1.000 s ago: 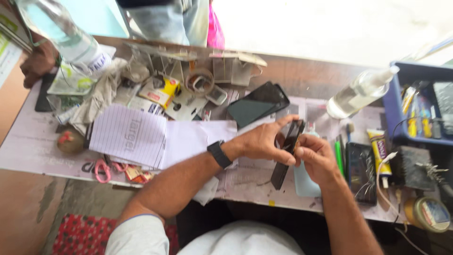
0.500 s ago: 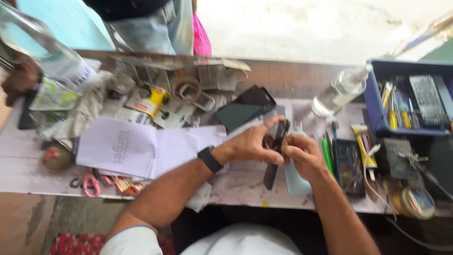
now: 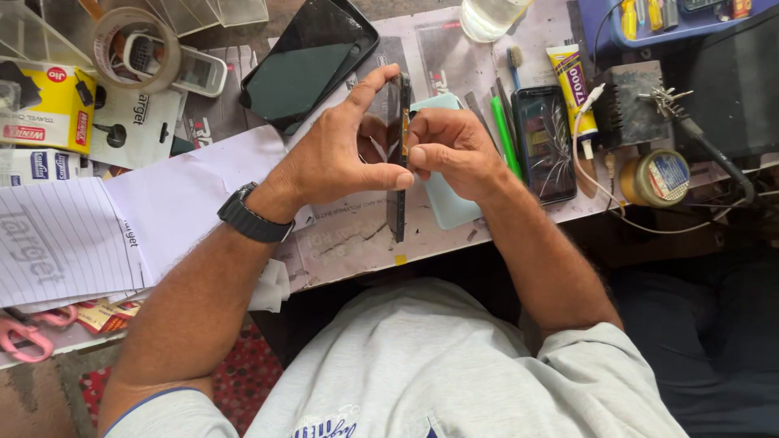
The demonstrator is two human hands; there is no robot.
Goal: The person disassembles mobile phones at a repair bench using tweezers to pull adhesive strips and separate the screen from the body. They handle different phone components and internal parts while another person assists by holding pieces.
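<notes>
Cluttered repair bench below, view now much closer than a second ago: thin dark phone still edge-up between both hands, left hand pinching its side, right hand fingertips pressing the seam.

Edge-on phone hides its faces at a crowded desk

The dark phone shows only its thin side; the clear bottle and blue tool tray are cut by the top edge, pink scissors by the left.
</notes>
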